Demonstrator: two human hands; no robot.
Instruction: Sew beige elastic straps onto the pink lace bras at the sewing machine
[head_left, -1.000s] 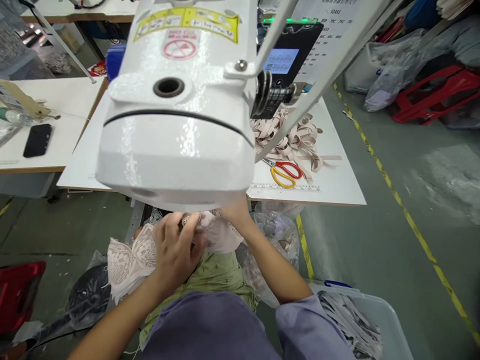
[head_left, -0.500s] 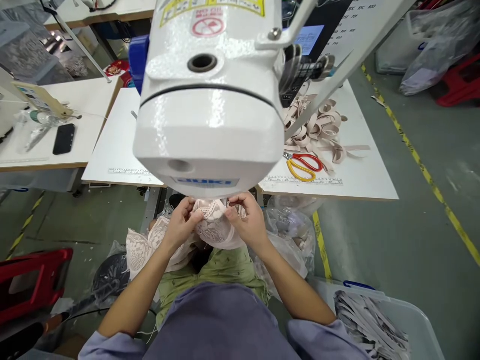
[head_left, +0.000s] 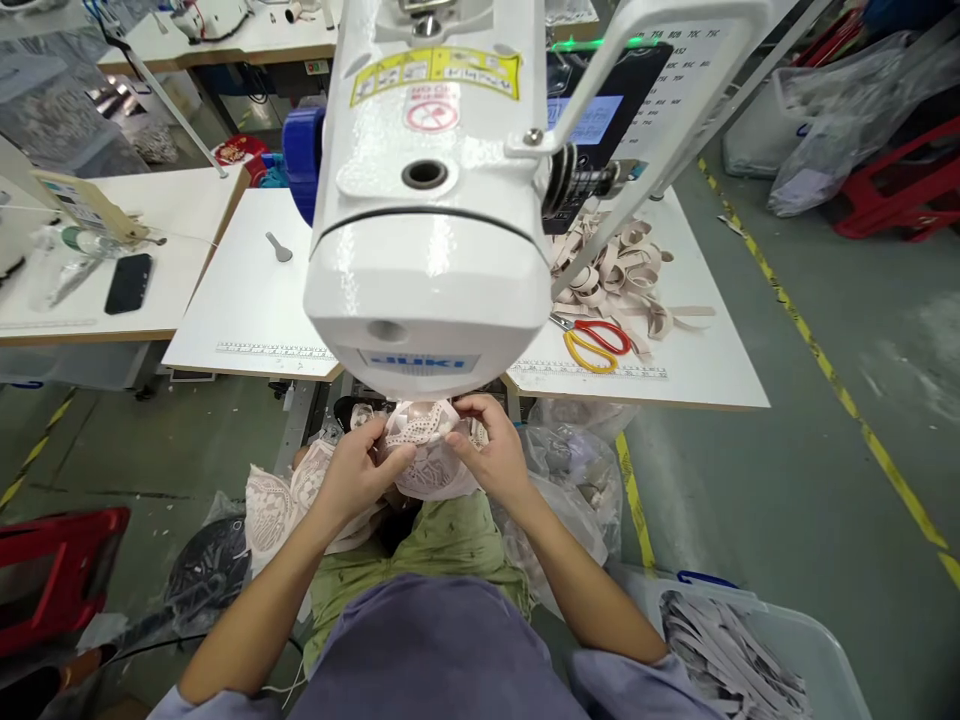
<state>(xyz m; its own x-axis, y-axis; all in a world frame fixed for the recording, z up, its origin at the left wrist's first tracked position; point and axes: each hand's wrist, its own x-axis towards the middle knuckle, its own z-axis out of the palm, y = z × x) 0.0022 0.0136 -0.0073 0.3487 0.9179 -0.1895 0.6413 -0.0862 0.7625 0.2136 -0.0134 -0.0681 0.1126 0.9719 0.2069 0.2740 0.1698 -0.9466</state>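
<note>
Pale lace suggested a light, soft, easily snagged cup – at the near end of the sewing machine, the left hand and right hand pinched its two sides – probably the safest hold.

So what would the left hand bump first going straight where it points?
Past the lace piece it holds, the left hand would probably meet the sewing machine; depth is unclear.

Left hand and right hand near each other — thumbs inward, fingers bent, forearms converging
</note>
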